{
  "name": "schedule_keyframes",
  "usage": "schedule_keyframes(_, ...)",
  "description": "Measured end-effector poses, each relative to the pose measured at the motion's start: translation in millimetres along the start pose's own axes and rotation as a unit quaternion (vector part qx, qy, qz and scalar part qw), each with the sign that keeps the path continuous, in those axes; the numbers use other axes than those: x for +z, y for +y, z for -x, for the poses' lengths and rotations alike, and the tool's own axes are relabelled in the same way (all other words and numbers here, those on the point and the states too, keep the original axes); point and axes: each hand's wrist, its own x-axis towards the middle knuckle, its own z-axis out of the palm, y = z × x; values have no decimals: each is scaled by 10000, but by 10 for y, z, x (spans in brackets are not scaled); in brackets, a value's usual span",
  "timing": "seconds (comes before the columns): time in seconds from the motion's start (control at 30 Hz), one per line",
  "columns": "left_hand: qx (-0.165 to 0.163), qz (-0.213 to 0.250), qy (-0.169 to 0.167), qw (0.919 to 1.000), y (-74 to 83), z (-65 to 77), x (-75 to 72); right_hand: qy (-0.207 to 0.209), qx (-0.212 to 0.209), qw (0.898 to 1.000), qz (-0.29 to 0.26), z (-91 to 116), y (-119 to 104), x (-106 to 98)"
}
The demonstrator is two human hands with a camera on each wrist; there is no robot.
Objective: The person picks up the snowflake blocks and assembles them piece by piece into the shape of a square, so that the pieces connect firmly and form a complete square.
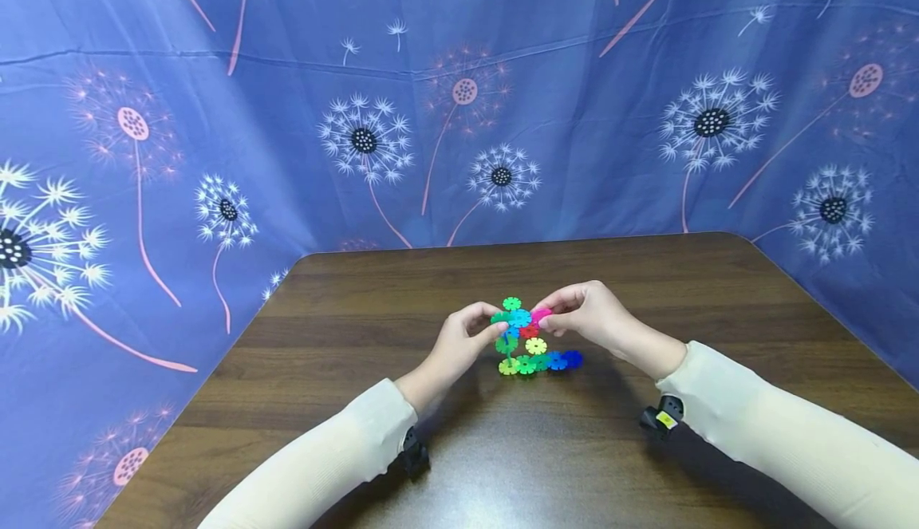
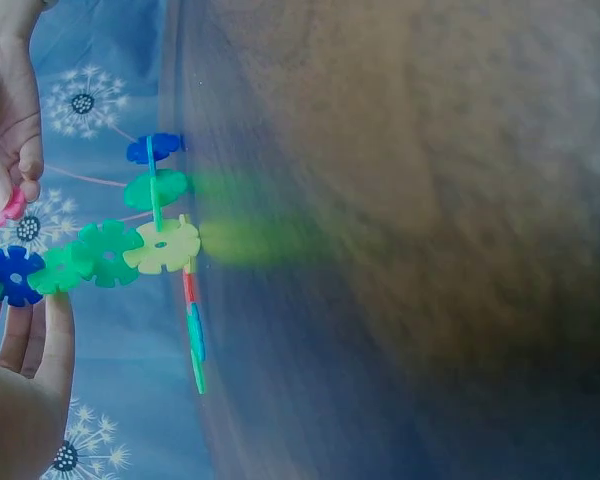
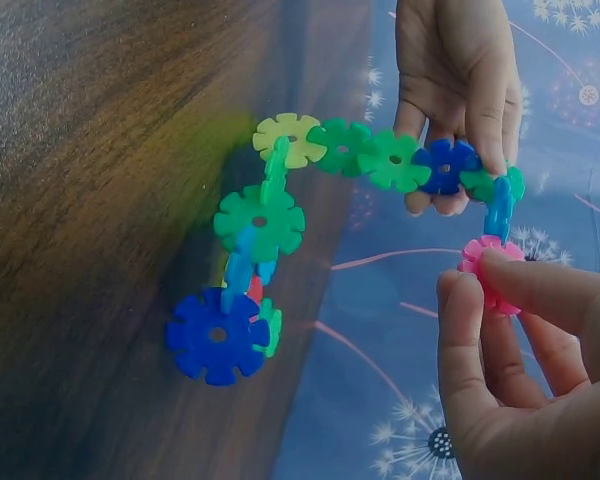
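Slotted, flower-shaped plastic discs are linked into a structure standing on the table, with an upright column and rows along the base. My left hand [image 1: 452, 345] pinches a green disc [image 1: 500, 319] at the column's top. Between thumb and fingers, my right hand [image 1: 596, 317] pinches a pink disc [image 3: 492, 278], which meets a light-blue disc [image 3: 498, 210] edge to edge. Below the left hand the column runs through a blue disc [image 3: 446, 166] and green discs to a yellow disc [image 3: 290, 140]. A dark-blue disc [image 3: 218, 337] ends one base row.
The brown wooden table [image 1: 345, 298] extends around the structure. A blue dandelion-print cloth [image 1: 574, 154] hangs behind it. Each wrist carries a small black camera, the right one [image 1: 662, 417] bearing a yellow label.
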Motion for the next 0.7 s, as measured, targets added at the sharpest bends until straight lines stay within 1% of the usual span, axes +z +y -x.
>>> schedule_keyframes(0.2,91,-167,-94,9998,32,2,-3,-7,-44,9999,146,16,3,3)
schedule_keyframes(0.37,32,-128,-375,9992,74,16,4,-43,-81,9999,92,20,20,18)
schedule_keyframes(0.47,70,-97,-496,9987,81,8,13,-82,-123,9999,-2,22,30,25)
schedule_keyframes(0.7,305,-157,-429,9985,65,-8,26,-37,-196,9998,11,33,24,31)
